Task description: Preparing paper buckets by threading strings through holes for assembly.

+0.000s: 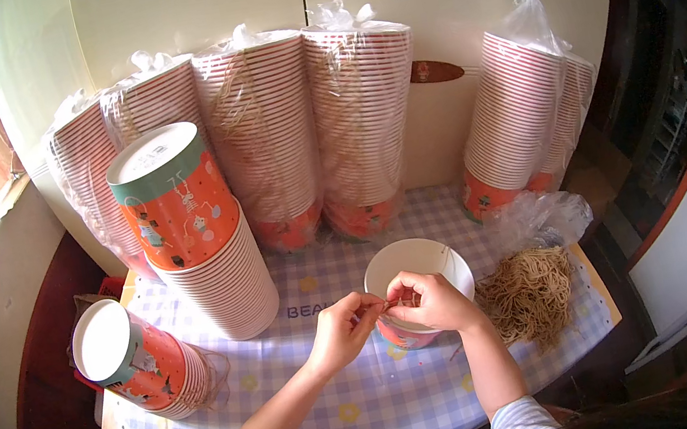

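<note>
In front of me a white-lined paper bucket [402, 261] stands upright, its mouth facing up. At its near-left rim my left hand [347, 328] is closed in a pinch. My right hand [434, 301] pinches beside it over the bucket's mouth, the fingertips of both hands almost meeting. Between them is a thin string, mostly hidden by the fingers. Another fine strand shows at the bucket's far-right rim. Close to the right hand lies a tangled pile of tan string [528, 297].
Tall bagged stacks of paper buckets [261, 137] line the back, with more bagged stacks [518, 110] at right. An unbagged upside-down stack [212, 274] stands left of centre. A shorter stack [149, 364] with strings leans front left. Crumpled clear plastic [537, 220] lies behind the string pile.
</note>
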The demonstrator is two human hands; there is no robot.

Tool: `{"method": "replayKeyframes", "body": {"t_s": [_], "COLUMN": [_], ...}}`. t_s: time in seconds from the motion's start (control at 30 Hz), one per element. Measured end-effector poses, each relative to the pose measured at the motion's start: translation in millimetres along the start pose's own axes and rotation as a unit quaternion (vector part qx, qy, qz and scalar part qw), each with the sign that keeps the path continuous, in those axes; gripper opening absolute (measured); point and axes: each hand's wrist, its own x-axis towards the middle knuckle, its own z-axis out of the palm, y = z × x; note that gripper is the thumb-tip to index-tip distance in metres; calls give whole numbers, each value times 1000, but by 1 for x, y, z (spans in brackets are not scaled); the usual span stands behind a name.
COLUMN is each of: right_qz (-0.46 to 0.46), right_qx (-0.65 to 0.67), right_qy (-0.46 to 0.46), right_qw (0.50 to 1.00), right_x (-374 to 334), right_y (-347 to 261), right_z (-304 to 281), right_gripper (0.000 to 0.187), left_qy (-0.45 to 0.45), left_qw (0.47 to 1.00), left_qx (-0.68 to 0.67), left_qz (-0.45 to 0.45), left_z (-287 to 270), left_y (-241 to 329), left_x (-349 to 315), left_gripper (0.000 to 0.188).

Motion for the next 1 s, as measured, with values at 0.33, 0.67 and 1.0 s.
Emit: {"method": "replayKeyframes", "body": {"t_s": [0.33,0.67,1.0], "right_qz": [-20,-50,-34], "right_qx": [27,-25,-13], "right_qy": [-11,-11,-16], "right_qw": [999,998,999], "right_x": [-3,-3,-3], "right_y": [-6,-7,-6], "right_z": [-4,-8,-11], "right_gripper": [15,19,21], "left_qy": [-8,4,-20], "left_qw": [1000,986,991], "left_qx": [-21,-163,89], "left_qz": [4,-31,101], "left_z": [1,5,12], "left_y": [4,2,-9], "left_x": [-1,1,0], "left_gripper": [12,14,18]}}
